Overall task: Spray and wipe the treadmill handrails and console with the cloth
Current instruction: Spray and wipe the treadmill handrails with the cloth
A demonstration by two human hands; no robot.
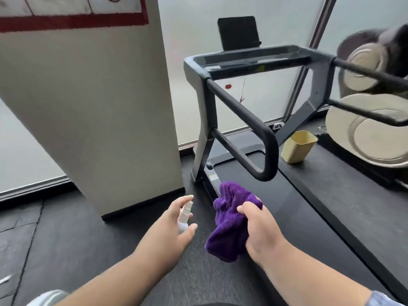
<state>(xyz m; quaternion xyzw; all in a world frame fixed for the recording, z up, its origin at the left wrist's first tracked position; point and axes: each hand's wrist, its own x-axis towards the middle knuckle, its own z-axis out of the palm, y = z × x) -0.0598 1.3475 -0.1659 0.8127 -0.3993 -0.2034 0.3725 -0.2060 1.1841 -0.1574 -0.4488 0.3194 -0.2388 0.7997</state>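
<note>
A dark treadmill stands ahead, its console at the top with a black screen above it. The left handrail loops down toward me; the right handrail runs off the right edge. My left hand holds a small white spray bottle, nozzle pointing up and forward. My right hand grips a bunched purple cloth. Both hands hover low, below and in front of the left handrail's loop, touching no part of the treadmill.
A white pillar stands close on the left. A yellow bin sits on the floor right of the treadmill belt. A grey and beige machine fills the right edge. Frosted glass walls lie behind.
</note>
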